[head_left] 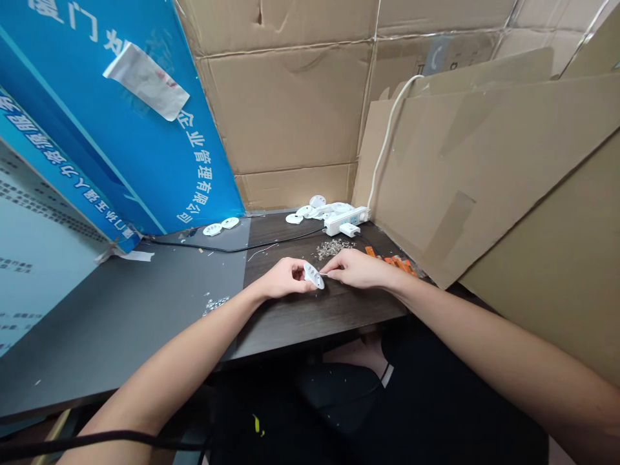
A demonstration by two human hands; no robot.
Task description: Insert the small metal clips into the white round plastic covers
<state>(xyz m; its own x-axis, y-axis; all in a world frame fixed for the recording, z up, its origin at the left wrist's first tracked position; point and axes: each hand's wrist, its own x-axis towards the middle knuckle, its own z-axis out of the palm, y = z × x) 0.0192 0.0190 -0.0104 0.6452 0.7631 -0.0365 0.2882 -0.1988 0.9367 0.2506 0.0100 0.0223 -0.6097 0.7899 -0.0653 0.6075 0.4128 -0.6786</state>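
Two bare forearms reach inward over the counter, as I watch from a distance. My left hand is curled, thumb and fingers pinching a white round disc, held tilted above the counter's dark part. My right hand faces it from the other side, fingertips pressed together on a thin white piece pointing to the disc; whether they touch, I cannot tell. Just beyond this hand lie small clear pieces.

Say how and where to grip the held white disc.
Pinch the white disc by its lower right rim, probably best approached from the near right. It is tilted, and that edge juts clear of the left hand, which holds its left side.
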